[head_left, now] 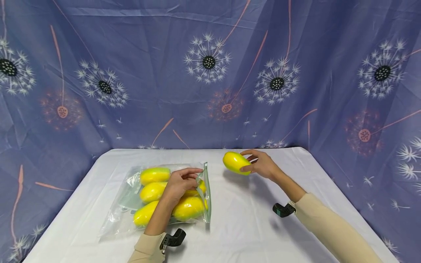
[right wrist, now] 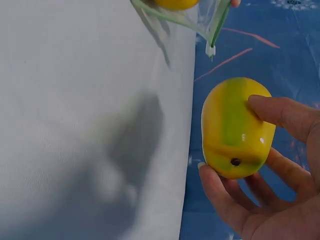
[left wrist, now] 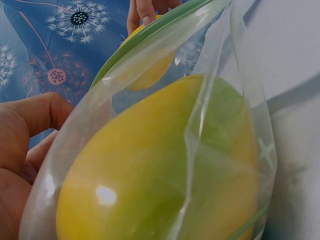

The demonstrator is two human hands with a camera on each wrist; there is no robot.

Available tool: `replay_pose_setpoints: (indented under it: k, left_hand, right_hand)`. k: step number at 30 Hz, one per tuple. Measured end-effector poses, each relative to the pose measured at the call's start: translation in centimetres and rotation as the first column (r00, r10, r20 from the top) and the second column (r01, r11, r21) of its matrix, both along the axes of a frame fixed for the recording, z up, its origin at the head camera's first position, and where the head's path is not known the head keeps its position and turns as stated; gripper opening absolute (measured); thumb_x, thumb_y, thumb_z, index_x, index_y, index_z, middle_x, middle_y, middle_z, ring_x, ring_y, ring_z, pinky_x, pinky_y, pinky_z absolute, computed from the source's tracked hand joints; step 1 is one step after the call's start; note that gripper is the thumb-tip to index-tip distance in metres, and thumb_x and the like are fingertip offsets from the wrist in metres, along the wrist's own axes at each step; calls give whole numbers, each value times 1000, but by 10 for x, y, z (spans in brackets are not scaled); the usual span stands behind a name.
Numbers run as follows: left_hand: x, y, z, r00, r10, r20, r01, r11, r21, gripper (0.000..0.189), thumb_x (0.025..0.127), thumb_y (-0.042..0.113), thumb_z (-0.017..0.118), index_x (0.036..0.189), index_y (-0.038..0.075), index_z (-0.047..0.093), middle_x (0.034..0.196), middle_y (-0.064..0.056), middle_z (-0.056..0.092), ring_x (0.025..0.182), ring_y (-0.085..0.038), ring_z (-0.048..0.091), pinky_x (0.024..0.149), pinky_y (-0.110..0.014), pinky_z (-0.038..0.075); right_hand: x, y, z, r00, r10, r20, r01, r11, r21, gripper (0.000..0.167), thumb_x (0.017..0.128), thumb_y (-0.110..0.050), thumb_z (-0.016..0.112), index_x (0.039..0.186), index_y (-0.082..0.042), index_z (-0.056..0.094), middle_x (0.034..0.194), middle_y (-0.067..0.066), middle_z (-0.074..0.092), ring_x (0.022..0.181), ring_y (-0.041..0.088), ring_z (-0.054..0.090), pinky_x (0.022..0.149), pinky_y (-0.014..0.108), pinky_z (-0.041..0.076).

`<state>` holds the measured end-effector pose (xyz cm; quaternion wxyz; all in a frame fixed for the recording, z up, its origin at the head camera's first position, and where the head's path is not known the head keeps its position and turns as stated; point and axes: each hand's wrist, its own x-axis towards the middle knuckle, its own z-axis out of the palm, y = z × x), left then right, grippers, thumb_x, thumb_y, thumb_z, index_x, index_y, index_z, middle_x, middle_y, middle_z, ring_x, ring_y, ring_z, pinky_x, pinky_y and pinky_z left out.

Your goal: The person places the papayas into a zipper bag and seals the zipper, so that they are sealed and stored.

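Note:
A clear zip bag with a green strip along its mouth lies on its side, the mouth facing right. Several yellow-green mangoes are inside it. My left hand pinches the bag's mouth and lifts its upper side; in the left wrist view one bagged mango fills the middle behind the clear plastic. To the right of the mouth, my right hand grips another mango above the table. In the right wrist view, thumb and fingers hold this mango from its sides, its dark stem end showing.
A white cloth covers the table. Behind it hangs a blue curtain with a dandelion pattern. Each wrist wears a small black camera, one near the bag's front edge and one at the right sleeve.

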<state>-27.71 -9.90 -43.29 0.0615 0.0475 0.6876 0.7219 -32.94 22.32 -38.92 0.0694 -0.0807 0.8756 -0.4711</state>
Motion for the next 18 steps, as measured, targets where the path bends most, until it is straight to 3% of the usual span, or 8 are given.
replay_pose_setpoints:
  k: [11,18]
  left_hand:
    - [0,-1,1,1000,12,4,-12,1000,-14,44,78,-10,67,119,3,74,95,-11,65,69,-17,59,63,-26,57]
    - [0,-1,0,1000,20,-1,-20,1000,-17,44,78,-11,67,118,4,75,94,-12,66,69,-17,60,63,-26,58]
  right_hand:
    - [14,-9,1,993,112,26,-114,990,83,65,75,-28,88,135,-19,65,125,16,63,110,30,62,83,39,60]
    - [20,-13,1,977,206,62,-212,970,115,61,74,-26,88,131,-22,68,121,11,65,108,28,61,84,38,56]
